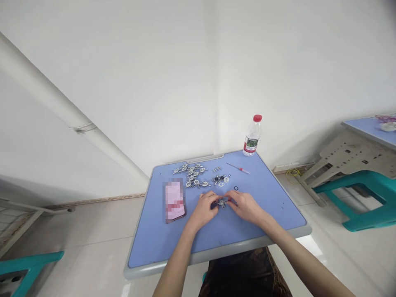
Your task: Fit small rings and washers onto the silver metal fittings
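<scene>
Near the front middle of the blue tabletop [244, 233], a small silver metal fitting [222, 203] with thin side arms sits between my hands. My left hand [204, 209] pinches it from the left, fingers curled. From the right, my right hand [244, 205] grips its other side between thumb and fingertips. The fingers partly hide the fitting, so its details are hard to make out. Just beyond my right hand lies a black rubber ring [236, 188]. Farther back are small black round pieces [222, 178] and a pale flat gasket [220, 185].
Several similar metal fittings [193, 175] lie clustered at the back left. A phone [175, 200] lies left of my left hand. Small metal pins [217, 169], a thin red-handled screwdriver [239, 168] and a red-capped bottle [252, 139] are at the back. A teal stool [365, 200] stands right.
</scene>
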Available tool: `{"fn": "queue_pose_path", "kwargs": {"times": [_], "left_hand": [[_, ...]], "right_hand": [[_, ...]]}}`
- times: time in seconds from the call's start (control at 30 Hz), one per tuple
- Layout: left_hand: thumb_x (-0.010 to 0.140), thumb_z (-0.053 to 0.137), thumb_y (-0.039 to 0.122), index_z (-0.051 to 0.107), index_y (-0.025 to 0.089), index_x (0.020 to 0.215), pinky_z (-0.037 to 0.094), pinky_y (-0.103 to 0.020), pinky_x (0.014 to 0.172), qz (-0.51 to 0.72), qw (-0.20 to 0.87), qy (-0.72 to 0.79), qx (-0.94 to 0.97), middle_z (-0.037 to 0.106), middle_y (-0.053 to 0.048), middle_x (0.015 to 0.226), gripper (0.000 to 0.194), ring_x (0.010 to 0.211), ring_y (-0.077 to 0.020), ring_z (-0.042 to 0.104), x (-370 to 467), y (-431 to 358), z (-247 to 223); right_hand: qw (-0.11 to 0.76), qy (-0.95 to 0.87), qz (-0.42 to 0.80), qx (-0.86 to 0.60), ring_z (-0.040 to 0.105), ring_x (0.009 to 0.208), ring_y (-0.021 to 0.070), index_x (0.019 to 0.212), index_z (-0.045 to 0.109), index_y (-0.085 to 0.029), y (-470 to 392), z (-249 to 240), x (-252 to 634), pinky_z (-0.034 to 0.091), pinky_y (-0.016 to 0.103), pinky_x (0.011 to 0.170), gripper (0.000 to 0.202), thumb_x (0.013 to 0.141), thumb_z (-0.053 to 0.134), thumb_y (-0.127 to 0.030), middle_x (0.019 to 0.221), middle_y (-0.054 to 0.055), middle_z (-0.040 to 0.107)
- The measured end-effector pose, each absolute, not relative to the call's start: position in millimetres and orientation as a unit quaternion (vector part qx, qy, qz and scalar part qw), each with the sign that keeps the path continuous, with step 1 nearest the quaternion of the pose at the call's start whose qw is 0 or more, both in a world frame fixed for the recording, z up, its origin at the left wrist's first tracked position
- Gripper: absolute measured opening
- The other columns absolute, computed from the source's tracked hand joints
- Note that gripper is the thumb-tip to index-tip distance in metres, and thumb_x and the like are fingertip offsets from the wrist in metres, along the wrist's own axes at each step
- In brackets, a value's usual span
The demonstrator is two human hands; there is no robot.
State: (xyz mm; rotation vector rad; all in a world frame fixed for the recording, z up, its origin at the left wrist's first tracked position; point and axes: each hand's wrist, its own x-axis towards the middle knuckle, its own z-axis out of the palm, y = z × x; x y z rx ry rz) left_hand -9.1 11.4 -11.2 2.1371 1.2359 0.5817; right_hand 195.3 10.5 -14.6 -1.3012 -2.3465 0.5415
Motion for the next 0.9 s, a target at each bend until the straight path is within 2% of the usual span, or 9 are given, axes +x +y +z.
{"fn": "queue_pose_path", "kwargs": {"times": [0.17, 0.33, 0.5, 0.67, 0.9], "left_hand": [[0.078, 0.054, 0.007, 0.066, 0.024, 0.111, 0.038, -0.035, 0.086, 0.220, 0.302, 0.473, 0.798, 0.063, -0.002, 0.095, 0.040, 0.088, -0.0182, 0.057, -9, 11, -11], [0.078, 0.056, 0.009, 0.067, 0.025, 0.111, 0.038, -0.036, 0.087, 0.217, 0.309, 0.475, 0.795, 0.063, -0.002, 0.095, 0.038, 0.088, -0.0182, 0.058, -9, 11, -11], [0.079, 0.056, 0.011, 0.067, 0.024, 0.111, 0.038, -0.037, 0.089, 0.218, 0.310, 0.479, 0.792, 0.063, -0.003, 0.096, 0.037, 0.088, -0.0183, 0.059, -8, 11, -12], [0.079, 0.053, 0.009, 0.066, 0.025, 0.112, 0.038, -0.037, 0.089, 0.216, 0.305, 0.475, 0.796, 0.063, -0.003, 0.095, 0.039, 0.088, -0.0185, 0.058, -9, 12, -12], [0.078, 0.053, 0.007, 0.066, 0.026, 0.114, 0.039, -0.036, 0.088, 0.218, 0.311, 0.472, 0.796, 0.063, -0.002, 0.097, 0.043, 0.088, -0.0181, 0.058, -9, 13, -11]], "right_hand": [[0.196, -0.834, 0.196, -0.477, 0.064, 0.077, 0.0168, 0.095, 0.063, -0.021, 8, -16, 201, 0.042, 0.025, 0.066, 0.015, 0.093, 0.048, -0.017, 0.091, 0.003, 0.068], [0.195, -0.843, 0.186, -0.465, 0.065, 0.078, 0.0166, 0.096, 0.064, -0.021, 4, -19, 196, 0.041, 0.024, 0.066, 0.015, 0.093, 0.049, -0.019, 0.090, 0.003, 0.069], [0.186, -0.849, 0.199, -0.453, 0.065, 0.076, 0.0170, 0.096, 0.065, -0.022, -1, -16, 201, 0.041, 0.024, 0.065, 0.011, 0.091, 0.057, -0.027, 0.088, 0.002, 0.069], [0.193, -0.829, 0.200, -0.486, 0.064, 0.074, 0.0163, 0.095, 0.065, -0.021, 2, -13, 213, 0.040, 0.025, 0.065, 0.015, 0.093, 0.049, -0.021, 0.089, 0.002, 0.069], [0.155, -0.837, 0.166, -0.498, 0.065, 0.075, 0.0171, 0.096, 0.063, -0.021, 2, -20, 202, 0.038, 0.025, 0.063, 0.013, 0.093, 0.051, -0.020, 0.089, 0.003, 0.068]]}}
